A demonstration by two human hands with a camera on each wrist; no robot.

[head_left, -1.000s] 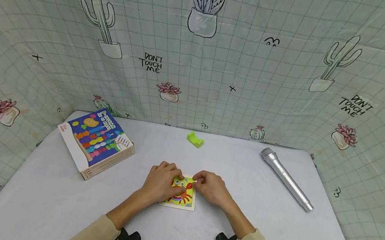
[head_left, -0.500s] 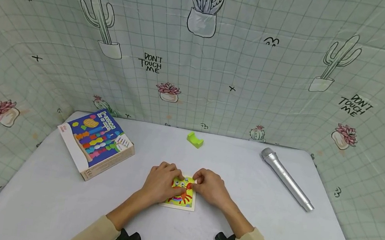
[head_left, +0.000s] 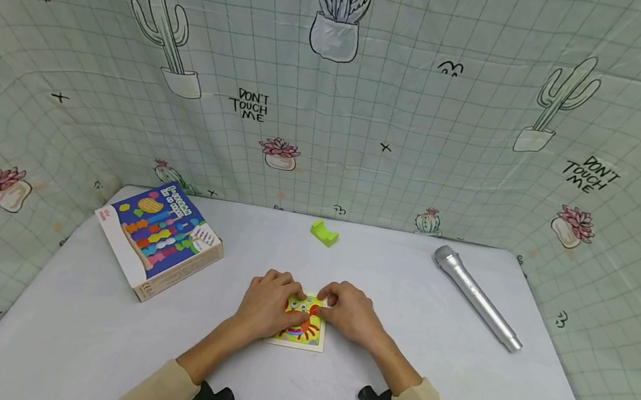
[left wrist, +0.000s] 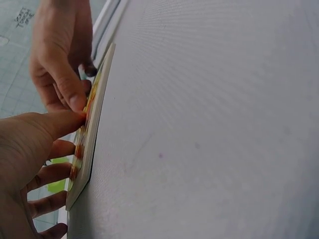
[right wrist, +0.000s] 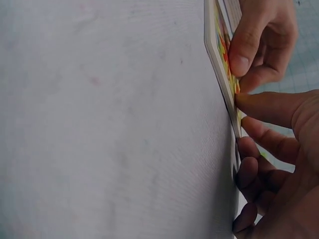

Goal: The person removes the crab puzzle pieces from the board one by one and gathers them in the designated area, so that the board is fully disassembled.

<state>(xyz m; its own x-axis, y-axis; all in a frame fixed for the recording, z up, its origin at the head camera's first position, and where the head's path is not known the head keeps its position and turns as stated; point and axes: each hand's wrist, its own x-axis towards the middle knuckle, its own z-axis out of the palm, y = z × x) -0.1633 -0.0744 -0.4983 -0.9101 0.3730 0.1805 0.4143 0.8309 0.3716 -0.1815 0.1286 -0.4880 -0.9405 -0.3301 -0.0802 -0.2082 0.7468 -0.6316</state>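
A small square crab jigsaw puzzle (head_left: 310, 336) with a pale border and yellow picture lies flat on the white table. My left hand (head_left: 270, 305) holds it from the left, its thumb across the crab and its fingertips along the far and left edge. At the top right corner, my right hand (head_left: 351, 312) grips the puzzle, thumb on the picture and curled fingers at the edge. The right wrist view shows that thumb (right wrist: 264, 107) on the puzzle's face (right wrist: 223, 57). The fingers cover part of the picture and its corner.
A blue and white game box (head_left: 161, 233) lies at the back left of the table (head_left: 112, 348). Beyond the hands sits a notched lime-green block (head_left: 325, 233). A silver microphone (head_left: 478, 298) lies at the right. Patterned cloth (head_left: 384, 181) hangs behind the table.
My right hand has shifted slightly left over the puzzle's corner, its index finger and thumb reaching a little further onto the picture. My left hand and the puzzle stay in place.
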